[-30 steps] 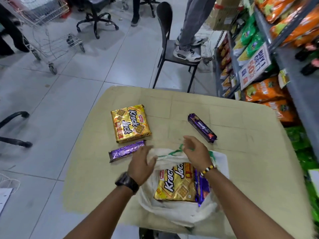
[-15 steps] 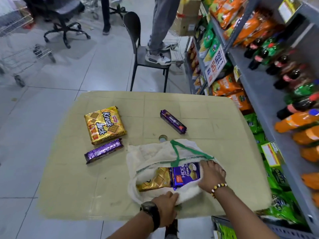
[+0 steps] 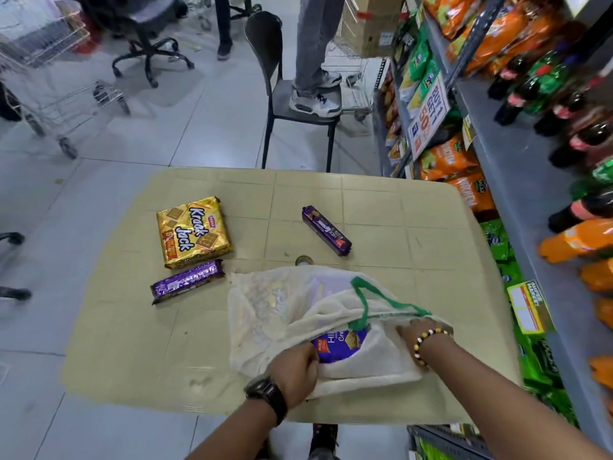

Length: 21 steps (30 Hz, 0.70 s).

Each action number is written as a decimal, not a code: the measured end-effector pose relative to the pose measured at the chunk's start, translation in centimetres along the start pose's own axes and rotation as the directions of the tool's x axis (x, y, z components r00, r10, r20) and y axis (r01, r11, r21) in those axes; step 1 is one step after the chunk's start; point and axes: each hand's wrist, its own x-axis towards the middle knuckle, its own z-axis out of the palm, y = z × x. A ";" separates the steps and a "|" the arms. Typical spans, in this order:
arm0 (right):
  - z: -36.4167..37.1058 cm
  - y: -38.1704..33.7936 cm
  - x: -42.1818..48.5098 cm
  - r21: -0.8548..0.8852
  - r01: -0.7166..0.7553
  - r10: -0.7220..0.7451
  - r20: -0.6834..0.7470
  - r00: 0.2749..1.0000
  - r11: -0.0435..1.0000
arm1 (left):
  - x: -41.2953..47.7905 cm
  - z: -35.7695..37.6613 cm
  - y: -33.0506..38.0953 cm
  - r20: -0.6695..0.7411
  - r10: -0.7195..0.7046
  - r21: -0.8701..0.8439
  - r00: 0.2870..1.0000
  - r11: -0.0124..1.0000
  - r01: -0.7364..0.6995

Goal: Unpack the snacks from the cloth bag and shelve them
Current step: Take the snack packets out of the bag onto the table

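Observation:
A white cloth bag (image 3: 292, 303) with green handles lies on the beige table (image 3: 414, 234), its mouth facing me. My left hand (image 3: 295, 370) grips the bag's near lip. My right hand (image 3: 414, 330) reaches into the mouth on the right, fingers hidden under the cloth. A purple Hide & Seek packet (image 3: 341, 343) shows inside the opening. On the table lie a gold Krack Jack packet (image 3: 192, 232), a purple biscuit roll (image 3: 187, 281) below it, and another purple roll (image 3: 326, 230) further right.
Store shelves (image 3: 517, 167) with chip bags and soda bottles run along the right. A black chair (image 3: 298, 104) with a person standing on it is beyond the table. A shopping cart (image 3: 49, 81) and office chair (image 3: 146, 38) stand at the far left.
The bag's upper cloth has dropped over the gold packet inside, leaving only the purple packet visible. My right hand has pushed deeper into the mouth; my left hand moved up onto the lip.

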 end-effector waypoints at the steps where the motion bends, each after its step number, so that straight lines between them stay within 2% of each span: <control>1: 0.2 0.3 -0.2 0.004 0.008 -0.008 0.038 0.999 1.000 | 0.2 0.1 0.0 -0.043 -0.038 -0.040 0.998 0.999 0.036; 2: 0.4 0.5 -0.4 0.049 0.026 -0.028 0.043 0.999 0.998 | 0.3 0.3 -0.2 -0.069 -0.076 -0.074 0.995 0.995 0.071; 4: 0.2 0.4 -0.6 0.296 0.073 -0.064 -0.039 0.997 0.952 | 0.6 0.7 -0.5 -0.107 -0.144 -0.131 0.984 0.983 0.130; 5: 0.2 0.0 -0.6 0.457 0.099 -0.051 -0.117 0.992 0.884 | 0.8 0.8 -0.7 -0.128 -0.159 -0.149 0.979 0.979 0.140; 7: 0.3 -1.1 -1.0 0.713 0.179 0.010 -0.253 0.967 0.677 | 1.2 0.8 -0.8 -0.174 -0.160 -0.148 0.972 0.980 0.135; 9: 0.7 -2.5 -1.2 0.839 0.210 0.059 -0.275 0.960 0.503 | 1.5 0.7 -0.9 -0.207 -0.150 -0.128 0.967 0.984 0.125; 10: 1.0 -3.1 -1.5 0.846 0.239 0.051 -0.298 0.953 0.478 | 1.7 0.6 -0.9 -0.222 -0.143 -0.114 0.964 0.986 0.120; 14: 2.2 -3.1 -1.5 0.737 0.323 0.048 -0.433 0.900 0.593 | 2.8 -0.4 -0.7 -0.253 -0.128 -0.047 0.959 0.992 0.120; 16: 2.6 -2.7 -1.3 0.591 0.296 -0.005 -0.443 0.897 0.750 | 3.5 -1.3 -0.6 -0.249 -0.134 -0.034 0.959 0.991 0.129; 18: 3.1 -2.7 -1.1 0.419 0.223 -0.060 -0.368 0.928 0.880 | 3.9 -2.1 -0.5 -0.216 -0.146 -0.024 0.965 0.989 0.144; 21: 3.0 -3.3 -1.1 0.250 0.172 -0.145 -0.123 0.982 0.953 | 4.5 -3.0 -0.6 -0.150 -0.192 -0.023 0.970 0.981 0.191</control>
